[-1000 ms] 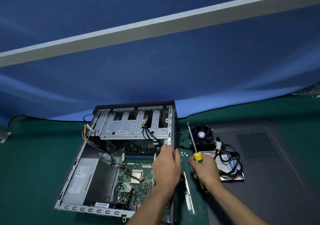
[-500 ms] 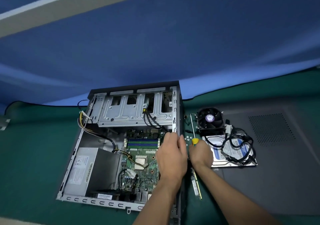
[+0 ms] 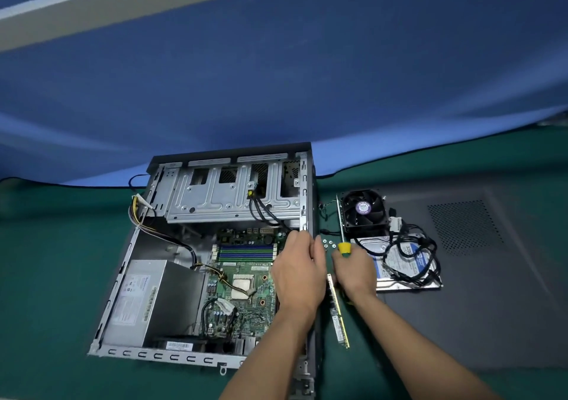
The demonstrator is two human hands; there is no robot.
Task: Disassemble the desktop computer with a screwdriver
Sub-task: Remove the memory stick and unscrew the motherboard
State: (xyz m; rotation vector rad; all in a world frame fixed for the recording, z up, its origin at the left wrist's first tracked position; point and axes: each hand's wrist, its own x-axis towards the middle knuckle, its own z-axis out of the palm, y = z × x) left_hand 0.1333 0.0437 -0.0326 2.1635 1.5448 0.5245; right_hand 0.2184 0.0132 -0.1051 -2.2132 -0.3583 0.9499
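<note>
The open desktop case lies flat on the green mat, showing the green motherboard, grey power supply and silver drive cage. My left hand grips the case's right wall, fingers curled over its edge. My right hand holds the screwdriver by its yellow-green handle, its shaft pointing away along the mat. Several loose screws lie between the two hands.
A memory stick lies on the mat right of the case. A black cooler fan and a hard drive with tangled black cables sit on the dark case side panel. Blue cloth hangs behind.
The camera tilted downward, so everything sits higher in the frame. My right hand with the screwdriver drew closer to my left hand, which kept hold of the case's right wall.
</note>
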